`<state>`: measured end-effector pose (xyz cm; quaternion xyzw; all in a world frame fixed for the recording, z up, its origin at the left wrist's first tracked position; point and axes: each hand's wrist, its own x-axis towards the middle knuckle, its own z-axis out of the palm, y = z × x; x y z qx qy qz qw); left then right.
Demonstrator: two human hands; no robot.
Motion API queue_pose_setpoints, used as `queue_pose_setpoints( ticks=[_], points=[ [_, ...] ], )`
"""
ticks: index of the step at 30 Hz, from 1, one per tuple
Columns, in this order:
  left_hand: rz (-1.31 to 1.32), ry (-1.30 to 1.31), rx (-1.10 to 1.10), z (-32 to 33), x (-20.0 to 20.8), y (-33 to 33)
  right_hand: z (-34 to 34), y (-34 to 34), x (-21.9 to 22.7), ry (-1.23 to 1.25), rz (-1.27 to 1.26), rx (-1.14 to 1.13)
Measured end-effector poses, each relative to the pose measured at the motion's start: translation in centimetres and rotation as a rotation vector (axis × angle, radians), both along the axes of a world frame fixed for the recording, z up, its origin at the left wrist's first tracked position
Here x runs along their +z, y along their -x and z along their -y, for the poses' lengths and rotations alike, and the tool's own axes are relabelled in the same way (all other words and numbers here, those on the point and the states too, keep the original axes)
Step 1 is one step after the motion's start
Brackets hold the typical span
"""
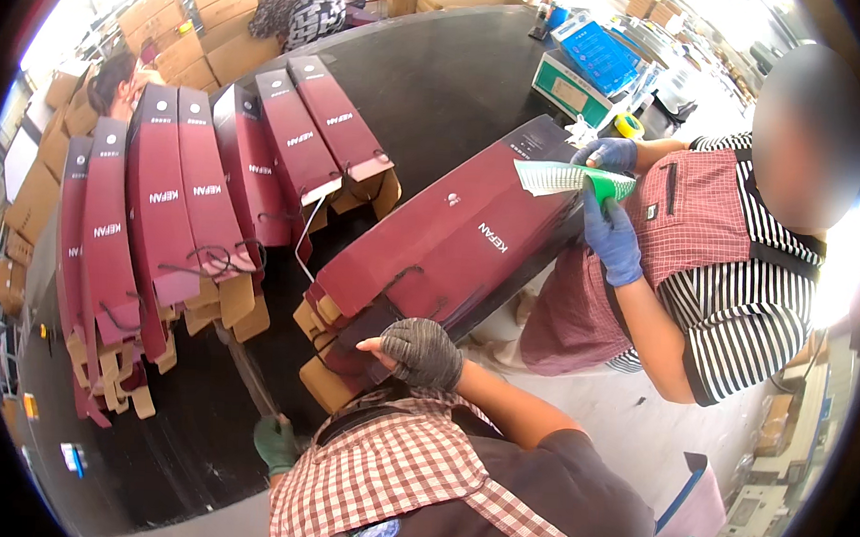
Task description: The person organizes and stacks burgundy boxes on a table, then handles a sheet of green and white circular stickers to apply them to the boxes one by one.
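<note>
My right hand (421,353), in a dark grey glove with bare fingertips, is closed beside the near end of a long maroon box (432,232). Whether it grips anything there is hidden. A black cord (403,279) loops from the box near that hand, and brown cardboard flaps (327,387) stick out of its open end. My left hand (276,444), gloved in green, is low at the table's near side, by the end of a thin brownish strip (248,371). Its fingers are mostly hidden. Several more maroon boxes (160,194) with black cords and open flaps lie side by side on the left.
Across the right side, a co-worker in a checked apron (696,218) and blue gloves holds a green-and-white stack of sheets (573,181). A green carton (570,87), blue package (600,57) and yellow tape roll (629,126) rest on the black table (429,67).
</note>
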<state>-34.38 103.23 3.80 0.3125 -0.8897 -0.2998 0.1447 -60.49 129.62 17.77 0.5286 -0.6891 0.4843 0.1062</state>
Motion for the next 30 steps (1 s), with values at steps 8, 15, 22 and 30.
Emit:
queue_pose_setpoints(
  ticks=[8,15,22,30],
  points=[
    [-0.039,0.432,-0.071,1.9,-4.7,0.5,2.6,7.4,-0.3,-0.129,0.058,-0.269],
    [-0.027,0.431,-0.102,2.3,-4.7,0.7,3.9,10.0,-4.9,-0.418,-0.082,-0.586],
    [0.094,0.401,-0.073,1.8,-3.9,0.9,4.9,10.0,-4.0,-0.565,-0.069,-0.495],
    [0.083,0.379,-0.036,1.6,-3.8,1.0,5.1,10.0,-4.6,-0.491,-0.117,-0.515]
  ],
)
